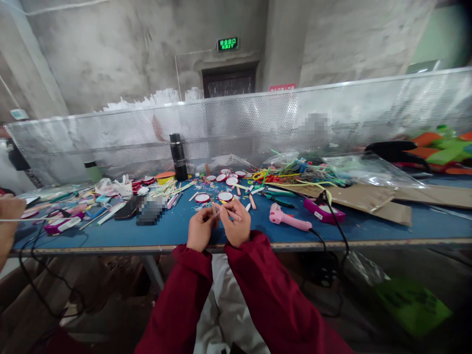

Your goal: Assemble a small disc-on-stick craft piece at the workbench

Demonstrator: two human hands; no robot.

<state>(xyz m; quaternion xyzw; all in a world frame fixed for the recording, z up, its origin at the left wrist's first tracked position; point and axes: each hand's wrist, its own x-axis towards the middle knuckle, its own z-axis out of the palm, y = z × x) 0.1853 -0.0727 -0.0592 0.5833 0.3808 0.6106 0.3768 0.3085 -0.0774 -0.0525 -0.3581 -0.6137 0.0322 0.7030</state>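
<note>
Left hand (199,229) and right hand (236,223) both pinch a small stick (215,208) above the desk (177,231) edge, best kept steady with fingertips close together.

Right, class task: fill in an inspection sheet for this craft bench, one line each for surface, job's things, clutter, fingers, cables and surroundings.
Surface: blue table, crowded along the back.
Job's things: small stick pinched between left hand and right hand; more sticks and red-rimmed round discs just behind.
Clutter: pink glue gun, black flask, tangle of coloured cords, cardboard sheets, plastic bags.
Fingers: both hands closed on the stick, held above the near table edge.
Cables: black cable runs from a pink device over the front edge.
Surroundings: perforated metal screen, concrete wall, green exit sign; another person's hand at left.
</note>
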